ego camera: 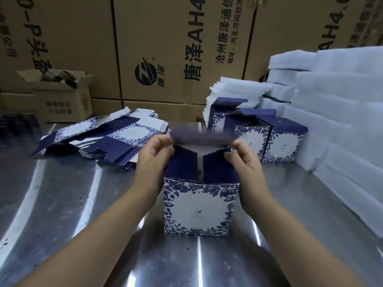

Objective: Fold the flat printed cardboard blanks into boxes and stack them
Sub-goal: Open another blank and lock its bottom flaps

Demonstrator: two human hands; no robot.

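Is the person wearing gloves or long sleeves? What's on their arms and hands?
No gloves, and no sleeves in view. The left hand and right hand are bare, and both forearms are bare right down to the edge of the picture. No watch, ring or bracelet shows on either one.

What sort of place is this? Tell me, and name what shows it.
Probably a packing area in a warehouse or small factory: tall printed shipping cartons stacked behind, a steel worktable carrying a pile of flat blanks, and stacks of white foam padding.
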